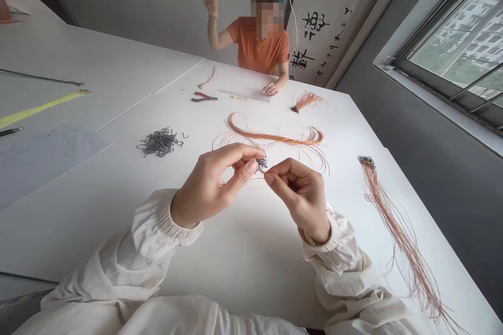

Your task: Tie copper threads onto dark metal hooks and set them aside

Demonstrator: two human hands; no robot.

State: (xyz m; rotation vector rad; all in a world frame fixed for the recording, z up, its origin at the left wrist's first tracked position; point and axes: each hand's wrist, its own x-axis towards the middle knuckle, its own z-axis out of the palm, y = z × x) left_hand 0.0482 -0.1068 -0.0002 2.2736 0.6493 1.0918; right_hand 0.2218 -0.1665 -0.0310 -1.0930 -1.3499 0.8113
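Observation:
My left hand (214, 180) and my right hand (301, 193) meet above the white table (236, 251), both in cream sleeves. The left thumb and fingers pinch a small dark metal hook (261, 163). The right fingers pinch a thin orange thread (257, 180) right beside the hook. A loose bundle of orange thread (275, 138) lies just beyond my hands. A pile of dark hooks (159, 142) sits to the left of it.
A long bunch of orange threads with hooks (396, 230) lies along the right table edge. Across the table a person in an orange shirt (259, 47) raises one hand, with red pliers (203, 97), a ruler (243, 95) and a small thread bunch (306, 100) nearby.

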